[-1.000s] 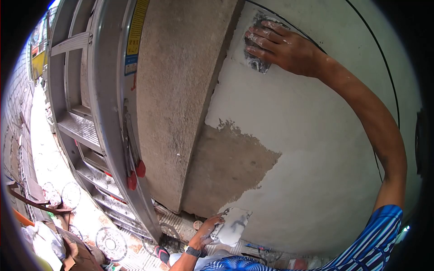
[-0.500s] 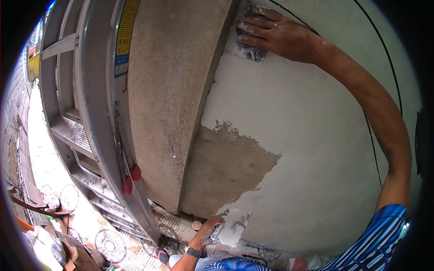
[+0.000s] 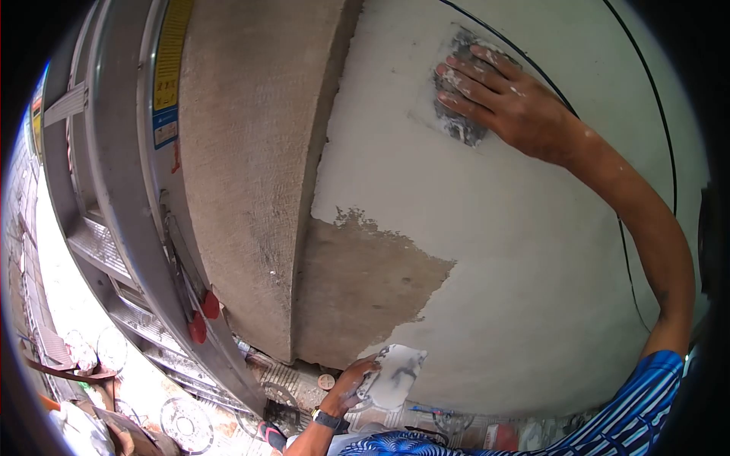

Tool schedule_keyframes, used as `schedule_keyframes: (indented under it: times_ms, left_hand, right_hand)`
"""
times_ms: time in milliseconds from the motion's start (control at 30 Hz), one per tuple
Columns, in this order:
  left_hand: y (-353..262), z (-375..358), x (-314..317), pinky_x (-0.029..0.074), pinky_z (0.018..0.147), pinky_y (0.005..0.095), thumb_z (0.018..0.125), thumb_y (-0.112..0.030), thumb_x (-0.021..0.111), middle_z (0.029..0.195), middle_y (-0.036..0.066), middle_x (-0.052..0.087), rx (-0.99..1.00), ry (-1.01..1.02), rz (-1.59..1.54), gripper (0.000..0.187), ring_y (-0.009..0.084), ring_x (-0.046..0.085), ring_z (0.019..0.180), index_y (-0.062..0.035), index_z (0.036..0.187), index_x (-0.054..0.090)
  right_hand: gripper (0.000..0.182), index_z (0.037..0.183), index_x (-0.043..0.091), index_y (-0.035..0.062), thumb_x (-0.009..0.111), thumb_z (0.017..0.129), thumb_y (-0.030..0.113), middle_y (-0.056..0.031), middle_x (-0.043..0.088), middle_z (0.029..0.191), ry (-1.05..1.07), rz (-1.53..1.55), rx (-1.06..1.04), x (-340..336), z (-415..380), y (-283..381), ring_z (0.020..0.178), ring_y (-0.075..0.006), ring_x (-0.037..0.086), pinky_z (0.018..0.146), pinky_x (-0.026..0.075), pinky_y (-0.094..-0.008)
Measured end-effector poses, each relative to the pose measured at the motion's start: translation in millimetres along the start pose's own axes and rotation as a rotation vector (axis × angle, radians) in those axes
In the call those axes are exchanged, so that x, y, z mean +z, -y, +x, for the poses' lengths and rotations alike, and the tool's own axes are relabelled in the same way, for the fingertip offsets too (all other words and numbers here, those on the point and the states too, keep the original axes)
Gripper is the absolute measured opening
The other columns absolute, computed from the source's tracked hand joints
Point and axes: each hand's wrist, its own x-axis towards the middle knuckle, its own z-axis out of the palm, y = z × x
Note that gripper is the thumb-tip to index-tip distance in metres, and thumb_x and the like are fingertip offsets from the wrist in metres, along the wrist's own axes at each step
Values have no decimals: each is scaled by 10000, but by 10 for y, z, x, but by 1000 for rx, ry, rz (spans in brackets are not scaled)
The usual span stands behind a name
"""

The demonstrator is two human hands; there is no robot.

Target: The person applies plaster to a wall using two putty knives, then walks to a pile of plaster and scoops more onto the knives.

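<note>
My right hand (image 3: 506, 102) presses a dark, flat putty blade (image 3: 458, 125), smeared with white, against the upper part of the wall. Its fingers lie spread over the blade's back. White putty (image 3: 395, 175) coats most of the wall (image 3: 525, 304), with a bare grey-brown patch (image 3: 365, 273) of ragged edge at lower left. Low in the view, my left hand (image 3: 353, 384) grips the edge of another flat putty blade (image 3: 394, 378) that carries a load of white putty. Its handle, if any, is hidden by the fingers.
A metal stepladder (image 3: 125, 190) stands on the left. Beside it a rough concrete pillar (image 3: 243, 167) juts out along the wall. Black cables (image 3: 650, 76) hang across the wall at upper right. Bags and cardboard (image 3: 114, 429) lie on the patterned floor at lower left.
My right hand has slid the blade rightward and down the wall, away from the pillar's edge. The view has shifted slightly. My left hand keeps its hold on the loaded blade.
</note>
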Motion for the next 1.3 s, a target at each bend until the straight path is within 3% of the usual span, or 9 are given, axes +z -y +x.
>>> schedule_keyframes:
  times_ms: [300, 567, 667, 767, 967, 1167, 1300]
  left_hand:
    - [67, 132, 253, 555, 811, 296, 904, -64, 533, 1079, 112, 652, -60, 50, 67, 420, 175, 672, 896, 61, 1303, 491]
    - [111, 97, 292, 565, 780, 286, 905, -73, 535, 1057, 103, 649, -89, 114, 71, 375, 170, 675, 885, 54, 1257, 513]
    - [140, 92, 169, 573, 777, 289, 900, -76, 535, 1052, 103, 647, -68, 65, 103, 392, 170, 678, 879, 61, 1266, 504]
    - [97, 39, 166, 585, 784, 304, 894, -78, 528, 1054, 121, 652, -49, 23, 129, 405, 180, 686, 874, 77, 1267, 494]
    - [-52, -221, 125, 580, 770, 302, 884, -77, 531, 1027, 123, 661, -35, 34, 114, 366, 184, 684, 829, 72, 1218, 526]
    - [-48, -490, -214, 584, 774, 310, 874, -72, 519, 1021, 145, 666, 26, -26, 19, 371, 207, 690, 835, 107, 1199, 532]
    - [-216, -712, -168, 594, 771, 325, 883, -59, 488, 1090, 175, 652, 4, -12, -36, 443, 227, 695, 841, 101, 1297, 479]
  right_hand:
    - [347, 1220, 617, 95, 552, 880, 74, -85, 554, 1361, 50, 197, 110, -216, -926, 257, 1301, -252, 490, 1150, 365, -465]
    - [382, 1253, 603, 96, 562, 874, 80, -128, 538, 1373, 258, 211, 167, -650, -1704, 425, 1323, -286, 470, 1142, 362, -497]
    - [383, 1264, 597, 111, 577, 882, 83, -142, 550, 1347, 207, 224, 193, -817, -1818, 479, 1305, -297, 487, 1117, 382, -541]
    - [381, 1263, 600, 122, 589, 884, 87, -148, 574, 1309, 136, 170, 194, -860, -1576, 404, 1286, -301, 505, 1090, 403, -571]
    - [426, 1298, 568, 128, 594, 879, 59, -66, 592, 1301, -121, 49, 186, -455, -589, -235, 1306, -235, 486, 1176, 314, -459]
    - [539, 1370, 495, 160, 610, 855, 53, -43, 519, 1394, -188, -92, 76, -106, 352, -782, 1342, -197, 444, 1191, 312, -412]
    - [484, 1361, 496, 192, 614, 899, 114, 25, 496, 1419, -123, -204, 67, 8, 650, -964, 1354, -123, 420, 1220, 266, -370]
